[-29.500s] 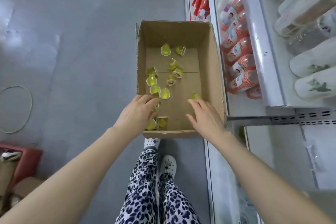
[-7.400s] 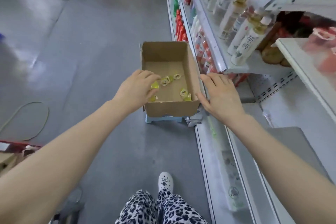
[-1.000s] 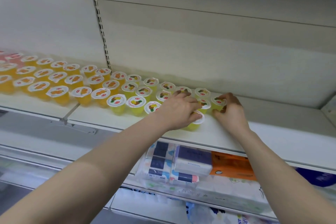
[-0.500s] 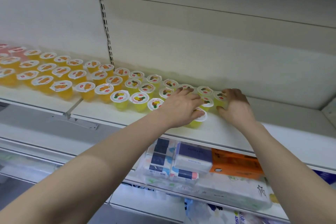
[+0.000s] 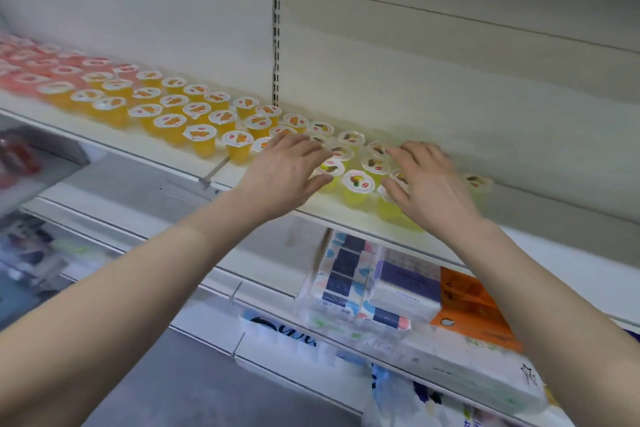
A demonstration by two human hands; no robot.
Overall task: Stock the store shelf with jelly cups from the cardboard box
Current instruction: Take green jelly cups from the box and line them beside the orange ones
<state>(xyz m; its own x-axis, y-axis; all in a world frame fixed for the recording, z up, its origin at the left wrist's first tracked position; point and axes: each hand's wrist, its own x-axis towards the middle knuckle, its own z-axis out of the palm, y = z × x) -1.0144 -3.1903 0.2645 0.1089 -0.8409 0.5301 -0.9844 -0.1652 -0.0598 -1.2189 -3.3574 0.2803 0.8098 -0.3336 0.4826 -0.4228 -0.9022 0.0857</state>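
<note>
Rows of jelly cups stand on the white shelf (image 5: 332,215): pink ones at far left, orange ones (image 5: 199,137) in the middle, yellow-green ones (image 5: 358,184) at the right end. My left hand (image 5: 291,172) hovers over the yellow-green cups with fingers spread and holds nothing. My right hand (image 5: 427,180) is spread over the rightmost cups, covering some of them; whether it touches them is unclear. One yellow-green cup (image 5: 479,182) shows just right of that hand. The cardboard box is out of view.
The shelf right of the cups is bare up to the white back panel (image 5: 450,97). Below, a lower shelf holds tissue packs (image 5: 363,291) and an orange pack (image 5: 474,308). A slotted upright (image 5: 276,45) divides the back panel.
Both hands have let go of the cups and opened, fingers now spread above them. My view has swung to the left, so the cup rows sit further right in frame.
</note>
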